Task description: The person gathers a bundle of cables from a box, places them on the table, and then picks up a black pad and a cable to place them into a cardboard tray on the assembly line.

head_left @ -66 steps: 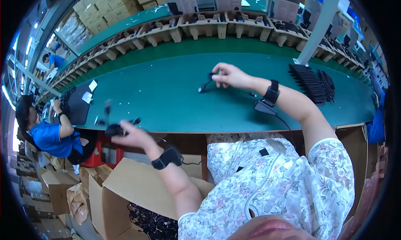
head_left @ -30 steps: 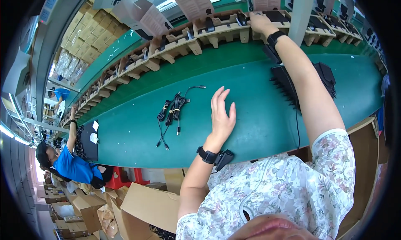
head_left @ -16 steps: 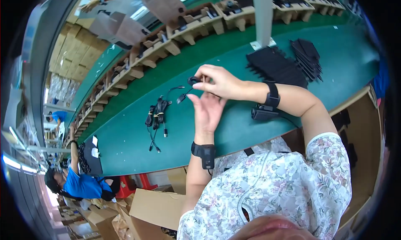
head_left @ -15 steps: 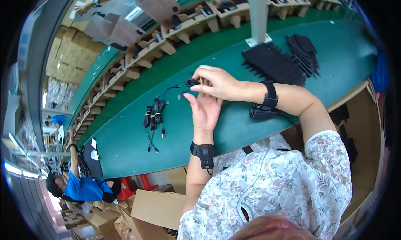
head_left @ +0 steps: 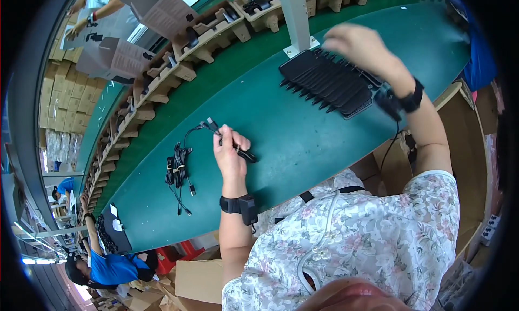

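Note:
My left hand (head_left: 231,151) is closed around a coiled black cable (head_left: 247,155). The cable's coil hangs out on one side of the fist, and its plug ends stick out at the top. On the green table to its left lie several bundled black cables (head_left: 177,169), tied with light bands. My right hand (head_left: 357,47) is over the far edge of a fanned row of flat black pieces (head_left: 330,84) with rounded corners. Its fingers are smeared by motion, so whether they touch or hold a piece cannot be made out.
A grey post (head_left: 294,19) stands on the table behind the black pieces. Moulded brown trays (head_left: 211,38) with dark parts line the green conveyor beyond. Another person in blue (head_left: 111,265) works at the far left. Cardboard boxes (head_left: 197,278) are below the table edge.
My hands were together on the cable; now they are apart. The left has kept the cable and closed on it, while the right has swung right to the black pieces. The whole view has shifted.

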A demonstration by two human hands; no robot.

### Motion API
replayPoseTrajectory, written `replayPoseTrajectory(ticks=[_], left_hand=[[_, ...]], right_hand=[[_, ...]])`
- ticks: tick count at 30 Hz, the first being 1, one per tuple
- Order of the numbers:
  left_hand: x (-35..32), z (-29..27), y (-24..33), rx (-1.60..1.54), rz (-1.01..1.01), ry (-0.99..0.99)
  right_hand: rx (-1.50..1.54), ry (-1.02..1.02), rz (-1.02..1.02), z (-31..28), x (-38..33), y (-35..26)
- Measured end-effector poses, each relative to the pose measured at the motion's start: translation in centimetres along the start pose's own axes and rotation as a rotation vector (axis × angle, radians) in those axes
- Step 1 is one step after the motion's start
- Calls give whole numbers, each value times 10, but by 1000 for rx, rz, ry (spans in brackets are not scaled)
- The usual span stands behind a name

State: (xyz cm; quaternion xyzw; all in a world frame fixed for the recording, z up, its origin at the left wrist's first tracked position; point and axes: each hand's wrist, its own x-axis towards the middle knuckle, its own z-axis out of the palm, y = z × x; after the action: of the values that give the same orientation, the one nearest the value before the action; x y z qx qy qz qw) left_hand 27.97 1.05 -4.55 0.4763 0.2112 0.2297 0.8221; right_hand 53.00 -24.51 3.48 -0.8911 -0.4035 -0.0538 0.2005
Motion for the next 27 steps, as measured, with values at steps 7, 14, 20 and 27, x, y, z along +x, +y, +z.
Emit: replayPoseTrajectory(ticks=[7, 14, 20, 27], left_hand=[[20, -20, 6, 61, 54, 124], [35, -50, 16, -44, 77, 115], [34, -80, 21, -201, 52, 90], [31, -78, 24, -96, 113, 88]], right_hand=[[-322, -308, 524, 49, -4, 123], [-441, -238, 235, 25, 9, 88], [-117, 138, -95, 18, 48, -70], [524, 485, -201, 71, 200, -102]])
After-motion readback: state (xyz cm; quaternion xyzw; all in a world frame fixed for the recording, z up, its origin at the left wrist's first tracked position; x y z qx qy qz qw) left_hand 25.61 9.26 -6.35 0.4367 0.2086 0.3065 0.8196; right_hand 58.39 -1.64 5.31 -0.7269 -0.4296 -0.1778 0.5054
